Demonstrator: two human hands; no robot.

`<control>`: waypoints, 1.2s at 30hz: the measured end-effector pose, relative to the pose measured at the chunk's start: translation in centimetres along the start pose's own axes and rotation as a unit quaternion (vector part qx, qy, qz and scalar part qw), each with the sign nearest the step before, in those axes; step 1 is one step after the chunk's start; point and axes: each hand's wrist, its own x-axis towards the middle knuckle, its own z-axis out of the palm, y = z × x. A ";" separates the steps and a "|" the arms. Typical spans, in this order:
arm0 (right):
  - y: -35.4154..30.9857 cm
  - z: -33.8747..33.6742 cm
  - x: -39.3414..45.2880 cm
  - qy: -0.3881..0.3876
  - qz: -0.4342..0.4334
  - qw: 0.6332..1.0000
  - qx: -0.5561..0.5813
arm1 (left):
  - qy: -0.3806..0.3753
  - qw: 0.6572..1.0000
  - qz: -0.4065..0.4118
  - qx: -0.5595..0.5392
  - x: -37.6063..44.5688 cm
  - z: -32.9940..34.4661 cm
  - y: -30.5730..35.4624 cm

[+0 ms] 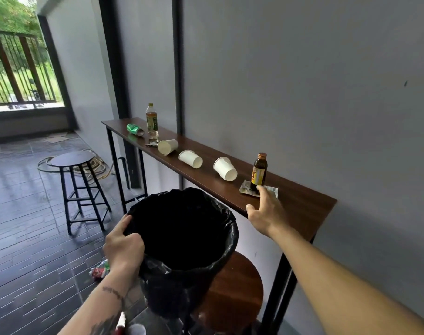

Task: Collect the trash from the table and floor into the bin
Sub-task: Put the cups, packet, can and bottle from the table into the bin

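My left hand grips the rim of a bin lined with a black bag, held up beside the narrow wooden table. My right hand reaches over the table's front edge with fingers apart, fingertips touching the base of a small brown glass bottle that stands on a flattened wrapper. Further along lie three white paper cups on their sides, a crushed green can and an upright plastic bottle. A crumpled red-and-green wrapper lies on the floor.
A round wooden stool stands under the bin. A black stool is further left, with coiled hose behind it. A grey wall runs along the table's far side. A white cup and a red item lie on the floor at the bottom edge.
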 end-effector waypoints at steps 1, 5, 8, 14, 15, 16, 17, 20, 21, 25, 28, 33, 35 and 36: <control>0.4 0.2 1.1 0.011 0.010 1.000 0.000 | -0.003 1.000 0.002 0.007 0.7 0.7 0.1; 2.2 0.6 5.3 0.069 0.046 0.996 -0.026 | -0.007 0.999 0.015 0.036 3.7 2.9 0.0; 4.0 0.9 8.5 0.068 0.077 0.994 -0.033 | -0.010 0.999 0.018 0.049 5.4 4.0 -0.7; 6.2 2.2 13.7 0.063 0.144 0.987 -0.013 | -0.036 0.999 0.003 0.028 8.9 5.8 -1.7; 6.3 2.5 14.3 0.059 0.151 0.987 -0.015 | -0.042 0.999 0.002 0.026 9.5 6.0 -1.8; 6.3 2.8 14.9 0.059 0.155 0.986 -0.016 | -0.048 0.999 0.002 0.023 10.1 6.3 -1.9; 6.4 3.1 15.5 0.064 0.155 0.986 -0.016 | -0.054 0.998 0.000 0.018 10.7 6.4 -1.9; 6.2 4.0 16.7 0.080 0.173 0.981 -0.038 | -0.069 0.997 -0.019 0.000 12.2 7.0 -2.2; 6.2 4.2 17.0 0.081 0.187 0.978 -0.053 | -0.075 0.997 -0.024 -0.004 12.6 7.3 -2.3; 5.8 4.9 17.4 0.103 0.226 0.965 -0.081 | -0.104 0.994 -0.024 -0.022 14.1 7.8 -3.2; 5.4 5.1 17.6 0.117 0.238 0.962 -0.069 | -0.133 0.990 -0.033 -0.040 15.3 8.1 -3.6; 4.6 5.2 17.2 0.146 0.250 0.956 -0.043 | -0.166 0.984 -0.026 -0.050 16.8 8.9 -4.1; 4.4 5.0 16.9 0.143 0.244 0.959 -0.025 | -0.177 0.983 -0.034 -0.042 17.1 9.2 -4.3; 4.1 4.9 16.6 0.136 0.242 0.961 -0.010 | -0.182 0.982 -0.034 -0.038 17.3 9.3 -4.4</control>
